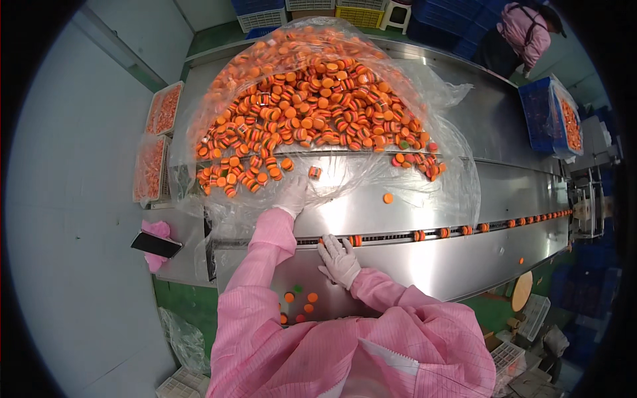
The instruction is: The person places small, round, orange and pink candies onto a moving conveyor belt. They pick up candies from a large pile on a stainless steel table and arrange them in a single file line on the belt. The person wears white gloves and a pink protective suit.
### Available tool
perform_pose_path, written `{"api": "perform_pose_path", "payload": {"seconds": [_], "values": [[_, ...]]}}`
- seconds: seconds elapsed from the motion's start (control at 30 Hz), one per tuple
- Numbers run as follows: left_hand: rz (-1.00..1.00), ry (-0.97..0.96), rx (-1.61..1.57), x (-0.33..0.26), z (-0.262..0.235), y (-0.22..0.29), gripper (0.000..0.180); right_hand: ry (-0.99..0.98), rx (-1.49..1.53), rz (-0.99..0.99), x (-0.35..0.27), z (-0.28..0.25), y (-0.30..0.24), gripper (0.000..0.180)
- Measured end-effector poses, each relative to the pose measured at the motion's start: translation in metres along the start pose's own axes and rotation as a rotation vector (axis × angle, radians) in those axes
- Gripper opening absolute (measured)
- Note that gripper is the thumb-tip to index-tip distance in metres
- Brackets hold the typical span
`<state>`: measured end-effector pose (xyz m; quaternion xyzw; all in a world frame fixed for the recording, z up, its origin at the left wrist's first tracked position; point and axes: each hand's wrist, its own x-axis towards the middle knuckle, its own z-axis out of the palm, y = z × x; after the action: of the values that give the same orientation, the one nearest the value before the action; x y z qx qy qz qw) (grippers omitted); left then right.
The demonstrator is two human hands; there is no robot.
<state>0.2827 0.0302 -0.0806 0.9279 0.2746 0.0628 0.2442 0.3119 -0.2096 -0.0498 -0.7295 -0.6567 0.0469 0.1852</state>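
Observation:
A large heap of orange burger-shaped candies [312, 106] with dark and red striped sides lies on a clear plastic sheet [458, 159] across the steel table. My left hand [292, 197], in a white glove, is on the sheet at the heap's near edge, with fingers stretched out and no candy visible in them. A single candy [315, 172] lies just beyond its fingertips. My right hand [340, 261], also gloved, rests with fingers apart at the narrow conveyor track [391, 237]. Its fingertips are beside a candy [355, 241] standing on edge in the track.
More candies [521, 221] stand in a row along the track's right part. Several loose pieces [308, 308] lie near my body. Candy-filled crates [159, 166] stand at left, beside a tablet-like device [156, 244] on pink cloth. A blue crate [541, 116] and another person [521, 36] are far right.

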Motion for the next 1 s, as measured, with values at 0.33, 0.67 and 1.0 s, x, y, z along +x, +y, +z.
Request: {"api": "perform_pose_path", "payload": {"seconds": [0.33, 0.67, 1.0], "values": [[-0.153, -0.041, 0.011, -0.039, -0.004, 0.012, 0.021, -0.165, 0.001, 0.204, 0.175, 0.027, 0.108, 0.034], [-0.393, -0.006, -0.127, -0.105, 0.005, 0.076, 0.026, -0.007, 1.849, 0.619, 0.022, 0.016, 0.095, 0.025], [-0.338, -0.111, 0.202, -0.063, -0.009, 0.069, 0.025, 0.138, 0.348, 0.516, -0.039, 0.014, 0.093, 0.023]]}}
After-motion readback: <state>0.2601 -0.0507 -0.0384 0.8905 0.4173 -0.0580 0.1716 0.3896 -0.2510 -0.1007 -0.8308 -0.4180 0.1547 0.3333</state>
